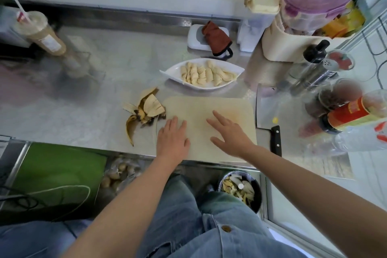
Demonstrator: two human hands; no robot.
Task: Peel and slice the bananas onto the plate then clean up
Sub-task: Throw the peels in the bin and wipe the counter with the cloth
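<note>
A white leaf-shaped plate holds rows of banana slices at the middle of the steel counter. In front of it lies a pale cutting board with nothing on it but my hands. My left hand rests flat and open on the board's left edge. My right hand hovers open over the board's right half, fingers spread. A heap of banana peels lies on the counter just left of the board. A cleaver with a black handle lies flat to the right of the board.
Bottles, a steel shaker and jars crowd the right side. A lidded drink cup stands far left. A cloth on a white box sits behind the plate. A bin with scraps stands on the floor below the counter edge.
</note>
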